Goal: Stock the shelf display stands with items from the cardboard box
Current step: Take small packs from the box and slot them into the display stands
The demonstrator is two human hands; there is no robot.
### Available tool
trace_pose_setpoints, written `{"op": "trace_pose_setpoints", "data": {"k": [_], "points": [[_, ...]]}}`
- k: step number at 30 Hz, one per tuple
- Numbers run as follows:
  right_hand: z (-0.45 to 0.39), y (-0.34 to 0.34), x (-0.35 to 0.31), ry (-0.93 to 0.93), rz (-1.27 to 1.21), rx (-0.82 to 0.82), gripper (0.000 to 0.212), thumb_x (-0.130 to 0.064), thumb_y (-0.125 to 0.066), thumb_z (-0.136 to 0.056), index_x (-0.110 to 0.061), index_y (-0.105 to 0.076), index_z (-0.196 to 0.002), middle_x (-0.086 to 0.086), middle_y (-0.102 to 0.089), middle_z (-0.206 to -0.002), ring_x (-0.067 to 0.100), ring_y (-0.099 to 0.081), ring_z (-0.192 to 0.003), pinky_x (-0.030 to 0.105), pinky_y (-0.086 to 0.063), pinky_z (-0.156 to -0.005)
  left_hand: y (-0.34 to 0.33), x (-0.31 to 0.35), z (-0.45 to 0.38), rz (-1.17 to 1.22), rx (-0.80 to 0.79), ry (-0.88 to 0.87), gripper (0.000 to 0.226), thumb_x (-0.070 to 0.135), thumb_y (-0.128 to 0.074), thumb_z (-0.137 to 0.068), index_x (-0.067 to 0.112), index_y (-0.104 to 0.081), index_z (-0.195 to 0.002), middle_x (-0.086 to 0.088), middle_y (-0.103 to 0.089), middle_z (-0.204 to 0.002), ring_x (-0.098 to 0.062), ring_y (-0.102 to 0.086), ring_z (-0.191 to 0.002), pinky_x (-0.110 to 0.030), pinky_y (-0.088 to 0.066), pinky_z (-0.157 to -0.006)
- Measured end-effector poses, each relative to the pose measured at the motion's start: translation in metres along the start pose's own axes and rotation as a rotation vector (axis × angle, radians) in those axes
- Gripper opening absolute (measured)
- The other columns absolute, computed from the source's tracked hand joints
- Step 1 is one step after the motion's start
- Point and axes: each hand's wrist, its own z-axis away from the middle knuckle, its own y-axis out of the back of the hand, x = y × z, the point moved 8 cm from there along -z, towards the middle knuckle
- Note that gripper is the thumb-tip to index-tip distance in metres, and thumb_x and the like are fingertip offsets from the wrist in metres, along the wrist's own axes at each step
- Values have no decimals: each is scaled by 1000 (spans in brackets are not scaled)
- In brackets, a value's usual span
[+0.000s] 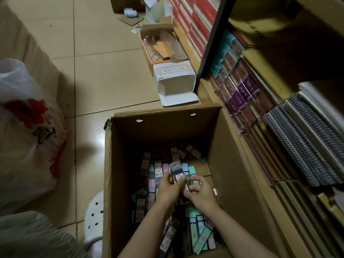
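A tall open cardboard box (232, 164) stands on the floor below me. Its bottom is covered with several slim packets (197, 228) in pink, blue, green and dark colours. Both my hands reach deep inside. My left hand (168, 190) grips a small stack of packets (176, 171), dark one on top, held upright. My right hand (202, 194) has its fingers curled against the side of the same stack, pinching it. The shelf (264, 112) with stocked goods runs along the right of the box.
An open white carton (175, 81) and a small brown box of loose items (160, 47) lie on the tiled floor beyond the big box. A plastic bag (26, 131) sits at left. A white shoe (95, 216) is beside the box. Spiral notebooks (301, 146) fill the shelf at right.
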Motion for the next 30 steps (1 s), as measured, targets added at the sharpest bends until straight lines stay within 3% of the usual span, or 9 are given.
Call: {"op": "trace_pose_setpoints", "data": {"k": [3,6,9,12,18,21,24,27,30], "points": [[1,5,-8,28,117,28,39,-14,-83,-74,-22,-56,-101,0,-70,-76,15,-71,-75,27,-57,-64,5,-4,-3,27,32,12,17,16,-62,-94,9,-59,-110,-15,-71,-100,-28,-71,-89,-37,-60,-68],[-3,20,-22,90,291,97,32,-29,-84,-74,-25,-61,-95,-5,-65,-91,10,-66,-81,14,-49,-58,16,-6,-8,75,110,15,18,17,-61,-95,14,-59,-112,-9,-72,-99,-19,-71,-83,-24,-55,-55],[-12,33,-32,141,500,185,24,-19,-69,-90,-19,-62,-112,1,-65,-109,10,-64,-90,19,-53,-70,24,-8,-15,95,178,24,15,17,-55,-98,22,-57,-112,-5,-71,-99,-14,-70,-82,-19,-53,-51],[-23,30,-37,196,715,210,31,-7,-58,-94,-11,-57,-125,7,-56,-124,19,-56,-110,34,-49,-95,25,-12,-21,82,186,31,11,19,-51,-100,29,-55,-100,-1,-71,-93,-12,-70,-76,-21,-54,-52],[-40,17,-35,228,985,223,54,-21,-65,-91,-16,-39,-139,4,-47,-139,22,-43,-129,34,-41,-105,16,-24,-31,109,82,70,13,21,-43,-103,32,-50,-102,-1,-66,-81,-17,-65,-72,-45,-58,-78],[-44,11,-36,230,979,234,55,-17,-61,-92,-15,-36,-141,8,-42,-141,24,-42,-129,32,-40,-103,10,-32,-32,72,19,127,12,20,-41,-102,30,-45,-108,-1,-64,-80,-13,-62,-65,-34,-56,-64],[-39,11,-43,240,829,252,56,-15,-57,-95,-16,-32,-146,10,-40,-138,26,-49,-119,36,-46,-97,3,-30,-29,44,-54,140,37,7,-46,-97,34,-39,-122,3,-68,-78,-9,-66,-63,-29,-57,-59],[-26,13,-60,319,713,250,56,-13,-55,-97,-21,-31,-147,6,-41,-133,16,-54,-101,33,-54,-84,-1,-15,-23,4,-84,82,42,4,-49,-96,36,-47,-121,2,-70,-96,-12,-71,-80,-29,-56,-62],[-9,24,-79,344,568,230,56,-13,-55,-96,-27,-31,-145,5,-47,-129,13,-57,-98,27,-53,-78,-2,11,-16,-56,-87,5,43,6,-56,-95,31,-45,-128,-2,-67,-110,-15,-70,-91,-28,-58,-67]]}}
